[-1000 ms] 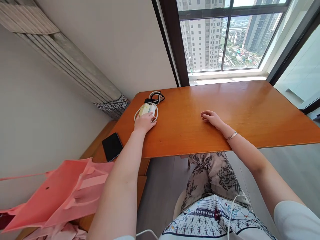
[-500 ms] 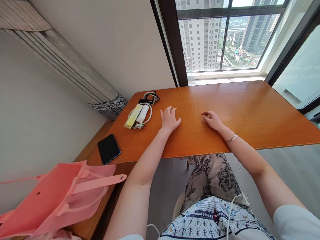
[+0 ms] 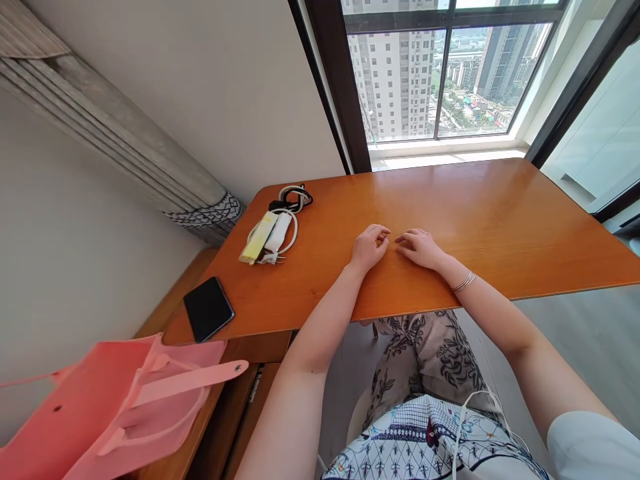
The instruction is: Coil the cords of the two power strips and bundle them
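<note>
My left hand rests on the orange-brown wooden table, its fingers loosely bent toward the right and nothing held in them. Just across a small gap lies my right hand, palm down, fingers loosely extended and empty, with thin bangles on the wrist. The fingertips of both hands face each other without touching. Left of my left hand are a yellow-covered bar and a white power strip with a white cord and plug. A black cable is coiled behind them.
A dark tablet or large phone lies at the table's left front corner. An open pink bag stands lower left on a wooden cabinet. Beyond the table's back edge are a window and a wall; a tied curtain hangs at left.
My left hand has moved right, from beside the power strip to close to my right hand, and its spread fingers have curled. My right hand has barely shifted. The view has turned slightly.
</note>
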### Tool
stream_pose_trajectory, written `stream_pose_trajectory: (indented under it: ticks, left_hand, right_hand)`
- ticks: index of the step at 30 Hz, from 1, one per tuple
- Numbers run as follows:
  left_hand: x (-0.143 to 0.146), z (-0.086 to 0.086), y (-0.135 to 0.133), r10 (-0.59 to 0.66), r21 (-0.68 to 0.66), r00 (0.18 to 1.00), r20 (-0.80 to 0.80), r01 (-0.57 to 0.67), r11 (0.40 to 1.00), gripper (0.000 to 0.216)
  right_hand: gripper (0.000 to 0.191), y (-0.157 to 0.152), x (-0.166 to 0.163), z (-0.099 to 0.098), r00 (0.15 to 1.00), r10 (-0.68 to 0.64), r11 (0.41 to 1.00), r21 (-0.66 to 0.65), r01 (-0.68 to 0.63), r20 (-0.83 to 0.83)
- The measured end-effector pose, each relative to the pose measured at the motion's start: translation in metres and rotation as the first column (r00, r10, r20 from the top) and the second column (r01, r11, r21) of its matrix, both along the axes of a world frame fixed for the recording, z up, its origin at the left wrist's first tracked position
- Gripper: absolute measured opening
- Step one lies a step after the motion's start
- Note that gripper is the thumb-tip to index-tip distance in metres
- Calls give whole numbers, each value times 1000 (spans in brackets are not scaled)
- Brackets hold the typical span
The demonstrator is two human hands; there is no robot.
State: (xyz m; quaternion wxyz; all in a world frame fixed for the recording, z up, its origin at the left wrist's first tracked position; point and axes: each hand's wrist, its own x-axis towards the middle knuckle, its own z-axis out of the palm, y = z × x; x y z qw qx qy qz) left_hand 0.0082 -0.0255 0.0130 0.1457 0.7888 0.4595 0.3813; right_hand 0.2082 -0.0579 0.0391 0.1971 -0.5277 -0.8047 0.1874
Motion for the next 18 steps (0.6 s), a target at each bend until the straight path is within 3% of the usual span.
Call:
stream_pose_trajectory:
  ticks: [18]
  left_hand:
    - [-3,0,5,45,-30,993,110,-42,999,13]
  right_hand:
    - [33,-3,-2,2,996,24,999,-29,-21,88]
